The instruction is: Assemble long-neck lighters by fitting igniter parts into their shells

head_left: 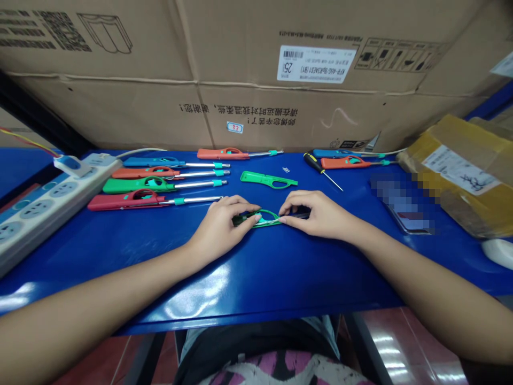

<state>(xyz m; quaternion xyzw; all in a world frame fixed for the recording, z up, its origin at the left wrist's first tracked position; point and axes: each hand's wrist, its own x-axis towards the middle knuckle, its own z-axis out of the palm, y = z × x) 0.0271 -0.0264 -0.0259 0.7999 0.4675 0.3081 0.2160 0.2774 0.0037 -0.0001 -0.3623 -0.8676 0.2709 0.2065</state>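
Observation:
Between my hands is an opened green lighter half (269,219), its trigger loop and a thin pale wire showing. My left hand (224,222) grips its handle end, thumb and fingers closed round it. My right hand (310,213) pinches at the other end, where a dark rod-like part sticks out under the fingers. Just beyond lies a loose green lighter shell (268,180), with a few small screws (286,170) behind it. A screwdriver (323,171) with a black and yellow handle rests to the right of the shell.
Long lighters, including a red one (124,200), lie in a row at left. An orange lighter (224,154) is at the back, another (347,163) at right. A power strip (52,198) borders the left; a phone (404,206) and taped carton (460,171) stand right. Cardboard (248,75) walls the back.

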